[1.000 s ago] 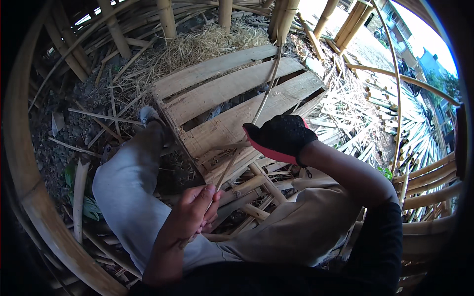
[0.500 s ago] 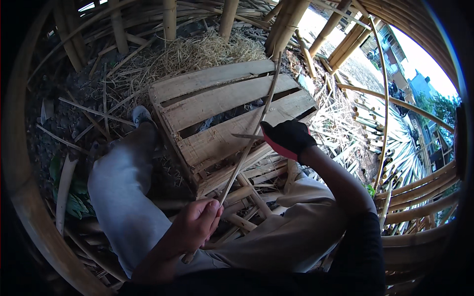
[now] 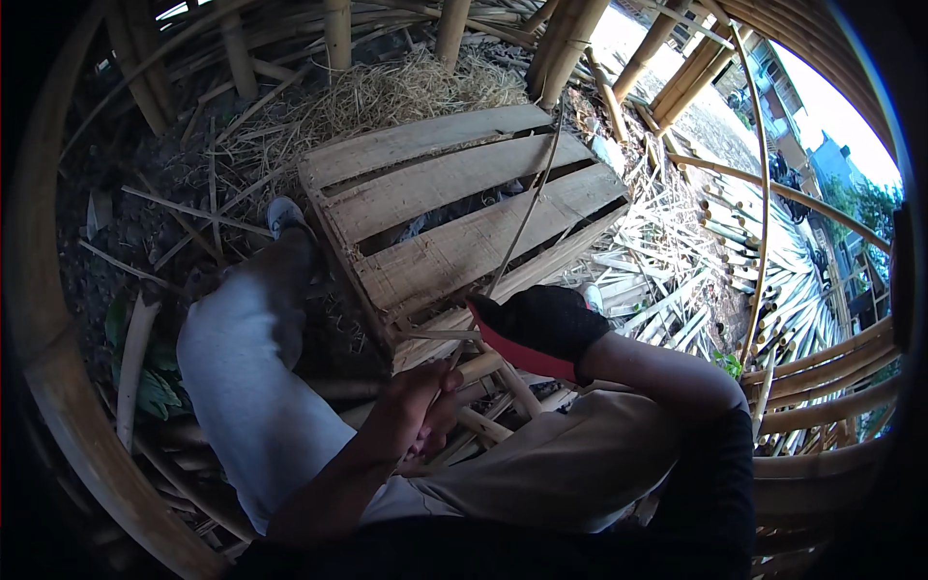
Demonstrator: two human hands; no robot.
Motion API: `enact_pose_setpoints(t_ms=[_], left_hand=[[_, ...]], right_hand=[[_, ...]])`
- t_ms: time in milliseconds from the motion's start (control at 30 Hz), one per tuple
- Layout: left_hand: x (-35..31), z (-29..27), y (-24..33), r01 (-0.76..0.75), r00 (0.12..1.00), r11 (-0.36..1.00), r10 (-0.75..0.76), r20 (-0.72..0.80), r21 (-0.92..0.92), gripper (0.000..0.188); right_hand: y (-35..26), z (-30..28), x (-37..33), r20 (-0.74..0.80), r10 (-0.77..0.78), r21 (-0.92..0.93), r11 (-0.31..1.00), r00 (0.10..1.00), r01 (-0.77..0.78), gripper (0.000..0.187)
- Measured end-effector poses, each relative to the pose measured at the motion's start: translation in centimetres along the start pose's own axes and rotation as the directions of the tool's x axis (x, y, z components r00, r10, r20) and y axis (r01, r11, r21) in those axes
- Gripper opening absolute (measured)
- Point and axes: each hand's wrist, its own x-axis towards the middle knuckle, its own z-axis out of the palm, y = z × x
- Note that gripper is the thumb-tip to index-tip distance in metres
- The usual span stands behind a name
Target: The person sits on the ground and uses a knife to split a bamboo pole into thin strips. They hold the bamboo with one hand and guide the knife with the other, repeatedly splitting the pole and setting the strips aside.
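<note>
My bare left hand (image 3: 423,406), low in the middle above my lap, is closed round the near end of a long thin bamboo strip (image 3: 527,215). The strip slants away to the upper right over a slatted wooden crate (image 3: 425,278). My right hand (image 3: 541,327), in a black and red glove, is closed on a knife whose handle the glove hides. Its narrow blade (image 3: 440,334) points left across the strip, a short way beyond my left hand. Whether the edge touches the strip cannot be made out.
Dry shavings (image 3: 416,97) are heaped behind the crate. A thick bamboo post (image 3: 570,48) stands at the back. Cut bamboo poles (image 3: 744,256) lie in sunlight at right, and curved bamboo rails (image 3: 822,420) run along the right side. Loose strips litter the left ground.
My gloved right hand has drawn the knife down along the strip toward my left hand. My left hand has shifted slightly right, and the strip stands a little steeper.
</note>
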Motion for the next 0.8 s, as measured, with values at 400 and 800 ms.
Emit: enact_pose_setpoints(t_ms=[400,800], left_hand=[[-1.4,1.4,0.0,0.08,0.991,0.995,-0.087,0.105,0.065,0.036],[0.7,-0.3,-1.4,-0.048,0.999,0.994,0.047,0.012,0.094,0.035]], right_hand=[[2.1,1.7,-0.8,-0.301,-0.112,-0.17,0.983,0.947,0.062,0.054],[2.3,2.0,0.3,0.03,-0.006,0.075,0.997,1.0,0.004,0.069]])
